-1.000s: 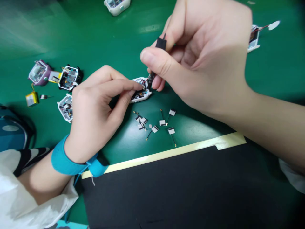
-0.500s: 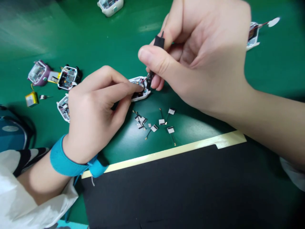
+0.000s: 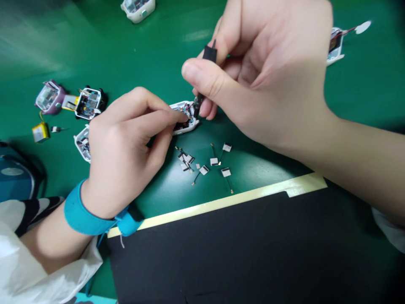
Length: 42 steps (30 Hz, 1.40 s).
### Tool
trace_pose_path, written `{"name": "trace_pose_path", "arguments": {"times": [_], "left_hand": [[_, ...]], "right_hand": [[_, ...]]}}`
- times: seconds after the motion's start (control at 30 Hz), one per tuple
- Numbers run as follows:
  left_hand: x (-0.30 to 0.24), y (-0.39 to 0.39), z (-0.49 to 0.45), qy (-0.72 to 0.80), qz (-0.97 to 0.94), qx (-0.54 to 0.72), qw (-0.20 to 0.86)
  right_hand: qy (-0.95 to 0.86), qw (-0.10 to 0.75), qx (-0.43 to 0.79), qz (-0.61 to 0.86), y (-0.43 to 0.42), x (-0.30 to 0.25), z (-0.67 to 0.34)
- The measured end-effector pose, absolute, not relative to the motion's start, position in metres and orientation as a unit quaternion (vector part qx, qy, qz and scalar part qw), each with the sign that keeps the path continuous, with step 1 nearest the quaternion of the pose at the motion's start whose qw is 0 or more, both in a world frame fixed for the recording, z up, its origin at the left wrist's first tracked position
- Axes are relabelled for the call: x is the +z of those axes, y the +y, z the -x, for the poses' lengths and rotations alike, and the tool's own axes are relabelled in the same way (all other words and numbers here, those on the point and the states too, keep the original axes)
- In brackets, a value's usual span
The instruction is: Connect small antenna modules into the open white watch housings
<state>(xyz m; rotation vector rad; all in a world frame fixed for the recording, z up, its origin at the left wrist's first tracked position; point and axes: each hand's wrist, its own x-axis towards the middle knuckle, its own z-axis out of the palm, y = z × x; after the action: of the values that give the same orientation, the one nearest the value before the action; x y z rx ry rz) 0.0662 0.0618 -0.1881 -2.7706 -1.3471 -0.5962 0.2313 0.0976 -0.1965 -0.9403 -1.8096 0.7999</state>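
My left hand [image 3: 126, 139] is closed on a small white watch case [image 3: 185, 128], its index fingertip pressed on the circuit board inside. The case's left end is hidden under my fingers. In my right hand [image 3: 249, 80] a slim black tool [image 3: 209, 54] is pinched between thumb and fingers. A thin prong sticks out of its upper end, while its lower end meets the right end of the case; I cannot make out its exact kind. Just below lie several small antenna pieces with short black cables [image 3: 226, 172], loose on the green mat [image 3: 164, 185].
On the left are a purple watch case [image 3: 52, 99], a black-and-white one [image 3: 90, 103], a yellow battery [image 3: 40, 132] and a part-hidden white case [image 3: 82, 143]. Other cases lie at the top [image 3: 139, 10] and right [image 3: 335, 46]. A black sheet [image 3: 237, 249] with a yellow strip [image 3: 202, 209] covers the front.
The whole view has shifted very slightly, things appearing a few pixels further left. Both hands keep the same hold on the watch case and the black tool.
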Motion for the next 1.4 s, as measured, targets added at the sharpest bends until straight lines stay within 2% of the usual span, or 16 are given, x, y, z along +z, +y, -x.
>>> {"name": "trace_pose_path", "arguments": {"times": [1.03, 1.4], "left_hand": [[-0.188, 0.06, -0.068, -0.45, 0.875, -0.181, -0.007], [-0.188, 0.058, -0.07, -0.441, 0.879, -0.182, 0.021]], "right_hand": [[-0.765, 0.432, 0.314, 0.36, 0.104, -0.202, -0.233], [-0.715, 0.51, 0.351, 0.324, 0.1, -0.205, -0.232]]}}
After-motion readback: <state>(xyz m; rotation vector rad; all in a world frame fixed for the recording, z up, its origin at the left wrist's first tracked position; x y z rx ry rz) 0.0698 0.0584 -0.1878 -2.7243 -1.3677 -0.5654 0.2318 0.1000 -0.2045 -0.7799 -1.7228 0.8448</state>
